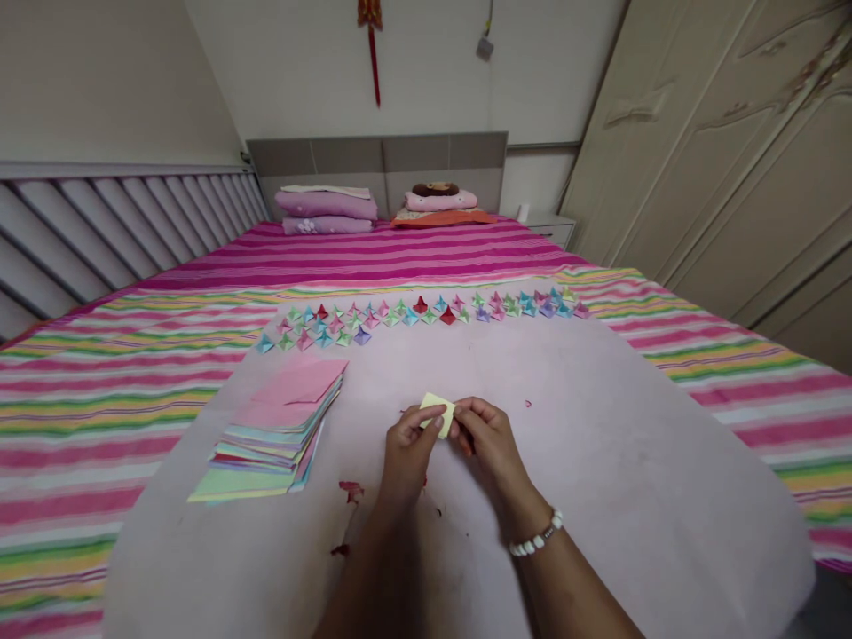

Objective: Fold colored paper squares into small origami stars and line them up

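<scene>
My left hand [409, 448] and my right hand [489, 439] meet over a pale pink board [599, 461], both pinching a small folded yellow paper [437, 411] between thumbs and fingertips. The paper is held just above the board. A white bead bracelet [536, 535] circles my right wrist. A fanned stack of coloured paper squares [276, 435], pink on top, lies to the left of my hands.
Several small folded paper pieces [426, 312] in many colours line the board's far edge. The board rests on a bed with a striped sheet [99, 399]. Pillows [326, 211] sit by the headboard. Wardrobe doors [732, 160] stand on the right. Red scraps [351, 489] dot the board.
</scene>
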`<state>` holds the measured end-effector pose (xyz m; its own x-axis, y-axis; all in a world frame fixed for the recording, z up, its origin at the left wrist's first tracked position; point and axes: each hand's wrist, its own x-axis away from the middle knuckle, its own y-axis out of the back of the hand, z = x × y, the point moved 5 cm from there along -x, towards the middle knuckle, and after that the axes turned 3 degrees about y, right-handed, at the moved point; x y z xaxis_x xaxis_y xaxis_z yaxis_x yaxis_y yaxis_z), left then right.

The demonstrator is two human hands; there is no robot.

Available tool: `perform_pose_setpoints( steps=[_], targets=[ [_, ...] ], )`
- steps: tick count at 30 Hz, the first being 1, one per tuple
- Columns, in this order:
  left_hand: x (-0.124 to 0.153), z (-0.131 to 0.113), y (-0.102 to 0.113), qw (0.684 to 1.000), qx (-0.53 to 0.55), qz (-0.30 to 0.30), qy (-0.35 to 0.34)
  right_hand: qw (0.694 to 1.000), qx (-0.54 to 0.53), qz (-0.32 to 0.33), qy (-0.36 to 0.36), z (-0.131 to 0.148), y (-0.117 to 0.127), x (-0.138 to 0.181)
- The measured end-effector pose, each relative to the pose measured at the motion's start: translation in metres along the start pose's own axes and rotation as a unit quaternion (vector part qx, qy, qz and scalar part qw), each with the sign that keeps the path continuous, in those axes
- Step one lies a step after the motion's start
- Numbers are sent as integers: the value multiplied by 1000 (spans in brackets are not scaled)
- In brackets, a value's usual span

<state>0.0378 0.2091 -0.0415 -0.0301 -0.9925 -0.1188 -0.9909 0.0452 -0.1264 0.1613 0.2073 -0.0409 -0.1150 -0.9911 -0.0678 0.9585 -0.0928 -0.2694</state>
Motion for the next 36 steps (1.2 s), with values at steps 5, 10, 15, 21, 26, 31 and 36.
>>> perform_pose_setpoints(
  steps=[5,10,15,21,26,31,36],
  targets=[
    [1,-7,-3,1000,-13,12,-18,1000,-18,-15,-7,1,1,0],
    [1,-11,-3,998,-44,10,-46,999,-41,-12,-21,-2,1,1],
    [1,-8,-2,997,-45,7,-56,999,-43,0,-12,-2,1,1],
    [1,-6,-2,994,-75,16,-81,999,-34,-9,-27,-4,1,1],
    [1,-6,-1,994,-72,4,-78,1000,-18,-2,-24,-3,-1,-1],
    [1,-3,0,997,-57,-12,-58,1000,-3,-3,-3,0,-1,-2],
    [1,8,2,997,38,-51,48,1000,6,-14,7,1,0,-1]
  ],
)
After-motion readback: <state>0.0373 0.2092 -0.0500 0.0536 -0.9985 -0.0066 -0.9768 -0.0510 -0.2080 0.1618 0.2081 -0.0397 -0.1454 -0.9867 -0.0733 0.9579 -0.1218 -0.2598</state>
